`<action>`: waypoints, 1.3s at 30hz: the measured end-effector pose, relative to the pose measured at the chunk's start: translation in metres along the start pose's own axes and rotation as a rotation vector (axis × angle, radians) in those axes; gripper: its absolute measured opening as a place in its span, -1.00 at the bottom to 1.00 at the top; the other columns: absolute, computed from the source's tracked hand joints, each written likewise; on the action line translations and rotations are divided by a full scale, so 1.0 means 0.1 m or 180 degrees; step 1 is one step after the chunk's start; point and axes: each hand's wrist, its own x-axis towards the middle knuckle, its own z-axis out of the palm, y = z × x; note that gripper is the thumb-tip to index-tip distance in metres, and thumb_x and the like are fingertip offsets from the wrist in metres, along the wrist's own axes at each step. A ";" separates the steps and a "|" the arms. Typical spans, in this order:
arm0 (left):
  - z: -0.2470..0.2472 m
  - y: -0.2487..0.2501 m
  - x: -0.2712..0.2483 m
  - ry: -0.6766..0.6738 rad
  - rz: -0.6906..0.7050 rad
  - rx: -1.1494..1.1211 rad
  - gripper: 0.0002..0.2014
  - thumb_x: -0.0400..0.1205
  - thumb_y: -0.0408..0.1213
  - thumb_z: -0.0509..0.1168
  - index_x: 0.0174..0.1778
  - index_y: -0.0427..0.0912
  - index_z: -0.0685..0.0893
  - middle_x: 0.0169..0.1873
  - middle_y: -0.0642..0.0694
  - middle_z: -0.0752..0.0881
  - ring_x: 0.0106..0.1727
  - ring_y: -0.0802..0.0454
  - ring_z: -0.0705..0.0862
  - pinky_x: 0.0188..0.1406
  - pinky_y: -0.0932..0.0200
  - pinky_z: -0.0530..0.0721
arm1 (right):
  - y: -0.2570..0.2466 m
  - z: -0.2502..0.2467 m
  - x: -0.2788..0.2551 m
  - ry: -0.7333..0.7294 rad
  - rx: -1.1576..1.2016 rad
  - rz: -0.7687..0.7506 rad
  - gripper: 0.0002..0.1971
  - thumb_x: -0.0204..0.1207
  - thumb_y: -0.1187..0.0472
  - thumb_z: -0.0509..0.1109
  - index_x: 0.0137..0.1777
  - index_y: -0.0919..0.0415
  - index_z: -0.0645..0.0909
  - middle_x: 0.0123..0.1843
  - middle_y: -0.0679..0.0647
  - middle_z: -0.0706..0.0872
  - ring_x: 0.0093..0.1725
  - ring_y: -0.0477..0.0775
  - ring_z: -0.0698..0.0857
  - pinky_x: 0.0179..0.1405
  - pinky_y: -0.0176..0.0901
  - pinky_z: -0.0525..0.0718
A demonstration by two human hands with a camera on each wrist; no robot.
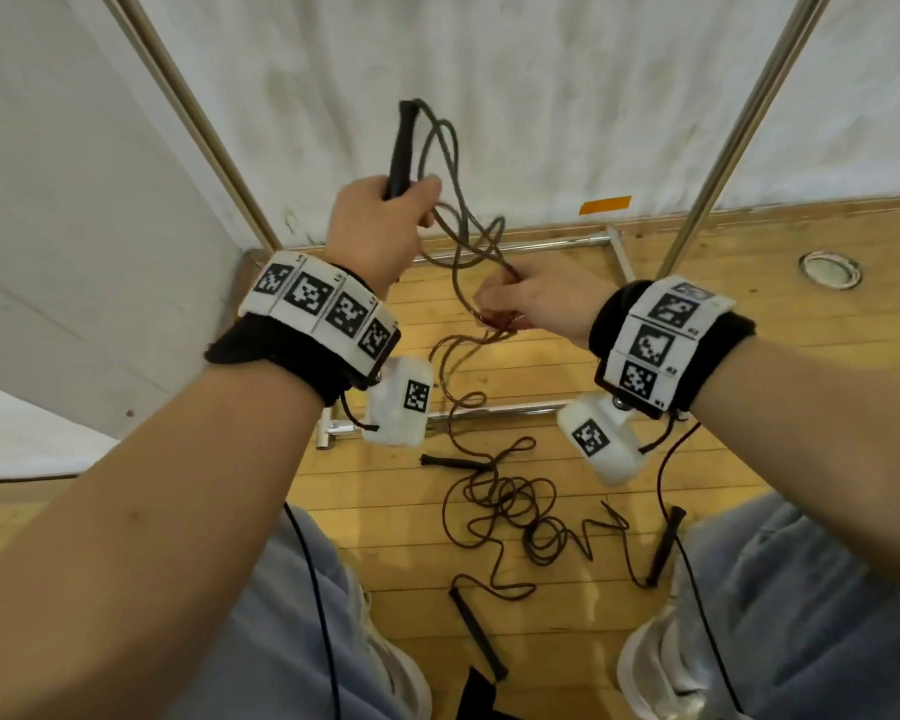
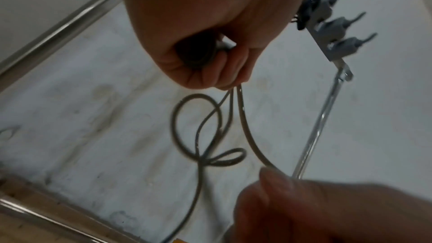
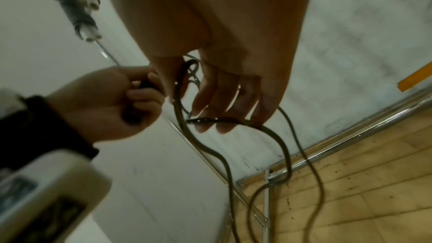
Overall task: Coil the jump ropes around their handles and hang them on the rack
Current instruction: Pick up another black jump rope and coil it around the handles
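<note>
My left hand (image 1: pixel 385 220) grips a black jump-rope handle (image 1: pixel 402 148) upright at chest height. Grey rope (image 1: pixel 455 210) leaves the handle's top and hangs in a few loose loops beside my fist. My right hand (image 1: pixel 510 304) pinches that rope just below and to the right. In the left wrist view, the handle's butt (image 2: pixel 196 53) shows inside my left hand (image 2: pixel 210 66), with loops of rope (image 2: pixel 203 136) under it. The right wrist view has the rope (image 3: pixel 210 120) running across the fingers of my right hand (image 3: pixel 224 103). The rope's tail drops to the floor.
More rope lies tangled (image 1: pixel 515 511) on the wooden floor between my feet, with black handles (image 1: pixel 476 636) (image 1: pixel 666 548) (image 1: pixel 450 462) around it. The rack's metal poles (image 1: pixel 723 163) rise ahead against white sheeting. Its hooks (image 2: pixel 336 27) show overhead.
</note>
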 end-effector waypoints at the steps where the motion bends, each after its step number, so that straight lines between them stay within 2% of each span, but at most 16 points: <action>1: -0.02 0.02 0.03 0.0076 -0.0074 -0.0174 -0.75 0.60 -0.12 0.38 -0.36 -0.12 0.62 -0.49 0.02 0.59 -0.62 0.13 0.45 -0.54 0.22 0.47 | 0.01 0.03 -0.01 0.0071 -0.0160 -0.0028 -0.79 0.50 -0.01 0.42 -0.31 0.04 0.65 -0.31 -0.07 0.74 -0.17 0.00 0.71 -0.06 0.00 0.64; 3: -0.05 0.04 0.07 0.0157 -0.0168 -0.0400 -0.76 0.61 -0.16 0.37 -0.35 -0.15 0.60 -0.49 0.01 0.57 -0.65 0.14 0.40 -0.61 0.24 0.40 | 0.01 0.08 -0.02 0.0393 -0.0418 -0.0236 -0.71 0.53 -0.06 0.37 -0.35 0.06 0.64 -0.50 -0.14 0.55 -0.45 -0.14 0.53 -0.36 -0.20 0.44; 4: -0.07 0.05 0.09 0.0198 -0.0208 -0.0471 -0.77 0.61 -0.17 0.37 -0.33 -0.15 0.60 -0.48 0.01 0.57 -0.65 0.14 0.39 -0.62 0.25 0.40 | 0.01 0.09 -0.01 0.0568 -0.0433 -0.0357 -0.70 0.54 -0.01 0.35 -0.33 0.16 0.65 -0.50 -0.09 0.49 -0.49 -0.13 0.46 -0.41 -0.20 0.40; 6: -0.11 0.06 0.12 0.0342 -0.0294 -0.0574 -0.79 0.61 -0.17 0.36 -0.30 -0.15 0.59 -0.46 0.01 0.57 -0.62 0.14 0.39 -0.61 0.25 0.40 | 0.00 0.07 -0.01 0.0618 -0.0248 -0.0425 -0.72 0.55 0.05 0.35 -0.25 0.25 0.68 -0.42 0.00 0.56 -0.41 -0.06 0.52 -0.35 -0.13 0.51; 9: -0.19 0.06 0.20 0.0634 -0.0429 -0.0875 -0.80 0.59 -0.18 0.37 -0.30 -0.14 0.57 -0.45 0.00 0.58 -0.63 0.15 0.39 -0.63 0.26 0.36 | 0.00 0.08 -0.06 -0.0256 -0.0070 -0.0232 -0.82 0.59 0.09 0.33 -0.21 0.09 0.67 -0.21 -0.02 0.77 -0.19 -0.03 0.73 -0.12 -0.12 0.72; 12: -0.24 0.02 0.24 0.0672 -0.0515 -0.1100 -0.83 0.59 -0.18 0.37 -0.23 -0.16 0.57 -0.47 0.03 0.64 -0.64 0.17 0.39 -0.65 0.29 0.36 | 0.03 0.14 -0.10 -0.0877 -0.0118 -0.0059 -0.85 0.63 0.17 0.28 -0.15 0.10 0.63 -0.09 0.07 0.80 -0.15 -0.03 0.77 -0.05 -0.15 0.75; 14: -0.24 -0.03 0.23 0.0514 -0.0567 -0.0992 -0.81 0.62 -0.13 0.34 -0.10 -0.19 0.61 -0.39 0.03 0.77 -0.62 0.18 0.42 -0.65 0.30 0.38 | 0.01 0.12 -0.11 -0.0711 0.0103 -0.0052 -0.87 0.63 0.21 0.29 -0.11 0.18 0.63 -0.11 0.16 0.79 -0.22 0.00 0.78 -0.09 -0.17 0.77; 16: -0.21 -0.08 0.20 0.0306 -0.0694 -0.0745 -0.76 0.63 -0.06 0.32 -0.02 -0.20 0.65 -0.36 0.04 0.80 -0.62 0.18 0.42 -0.61 0.28 0.40 | -0.05 0.04 -0.10 -0.0220 0.0768 -0.0059 -0.89 0.61 0.25 0.31 -0.09 0.26 0.63 -0.18 0.19 0.78 -0.26 0.02 0.78 -0.15 -0.19 0.79; 19: -0.14 -0.10 0.11 0.0013 -0.0641 -0.0422 -0.70 0.59 -0.02 0.37 -0.04 -0.22 0.71 -0.45 0.07 0.65 -0.65 0.17 0.39 -0.59 0.25 0.39 | -0.17 -0.10 -0.06 0.0542 0.1893 -0.0135 -0.87 0.62 0.28 0.31 -0.12 0.32 0.61 -0.30 0.18 0.76 -0.30 0.06 0.79 -0.30 -0.25 0.76; 22: -0.06 -0.13 0.02 -0.0614 -0.0388 -0.0275 -0.57 0.51 0.06 0.43 0.04 -0.26 0.70 -0.41 0.03 0.56 -0.62 0.18 0.41 -0.62 0.30 0.41 | -0.25 -0.21 -0.03 0.0922 0.2650 -0.0103 -0.86 0.64 0.27 0.28 -0.12 0.34 0.54 -0.37 0.17 0.74 -0.32 0.09 0.79 -0.38 -0.27 0.74; 24: 0.00 -0.17 -0.04 -0.1075 -0.0262 -0.0141 -0.62 0.49 0.01 0.48 -0.01 -0.24 0.70 -0.43 0.04 0.51 -0.59 0.16 0.39 -0.62 0.31 0.39 | -0.29 -0.26 -0.03 0.0973 0.3025 -0.0109 -0.84 0.65 0.26 0.26 -0.13 0.34 0.51 -0.44 0.14 0.72 -0.33 0.08 0.79 -0.40 -0.28 0.73; 27: 0.10 -0.21 -0.10 -0.1311 -0.0108 0.0122 -0.86 0.54 -0.19 0.47 -0.25 -0.11 0.65 -0.60 0.15 0.45 -0.61 0.15 0.38 -0.63 0.29 0.38 | -0.33 -0.33 -0.04 0.1009 0.3361 -0.0141 -0.82 0.67 0.26 0.24 -0.14 0.34 0.50 -0.45 0.15 0.71 -0.33 0.09 0.79 -0.38 -0.27 0.73; 31: 0.16 -0.24 -0.11 -0.1594 -0.0095 0.0160 -0.79 0.58 -0.24 0.41 -0.36 -0.08 0.58 -0.60 0.13 0.51 -0.61 0.14 0.40 -0.62 0.26 0.40 | -0.37 -0.51 -0.03 0.1252 0.3679 -0.0223 -0.83 0.65 0.25 0.27 -0.12 0.35 0.52 -0.45 0.17 0.72 -0.31 0.11 0.79 -0.37 -0.24 0.73; 35: 0.17 -0.21 -0.12 -0.1311 0.0093 0.0083 -0.84 0.62 -0.17 0.37 -0.23 -0.14 0.68 -0.48 0.08 0.67 -0.55 0.15 0.49 -0.60 0.29 0.45 | -0.34 -0.60 -0.02 0.1430 0.3636 -0.0206 -0.79 0.63 0.16 0.31 -0.11 0.33 0.57 -0.40 0.13 0.73 -0.28 0.09 0.79 -0.27 -0.20 0.75; 37: 0.16 -0.17 -0.11 -0.0957 0.0247 -0.0003 -0.82 0.64 -0.15 0.35 -0.24 -0.14 0.68 -0.45 0.06 0.70 -0.57 0.16 0.51 -0.60 0.31 0.46 | -0.28 -0.54 -0.04 0.1191 0.3170 -0.0043 -0.78 0.62 0.13 0.30 0.00 0.32 0.60 -0.24 0.13 0.74 -0.18 0.08 0.77 -0.16 -0.16 0.76; 39: 0.13 -0.12 -0.08 -0.0717 0.0248 -0.0127 -0.79 0.64 -0.14 0.34 -0.28 -0.14 0.66 -0.42 -0.02 0.68 -0.58 0.14 0.49 -0.59 0.28 0.44 | -0.22 -0.43 -0.06 0.0708 0.2595 0.0014 -0.83 0.55 0.25 0.30 0.06 0.32 0.61 -0.14 0.12 0.75 -0.09 0.08 0.74 -0.07 -0.10 0.71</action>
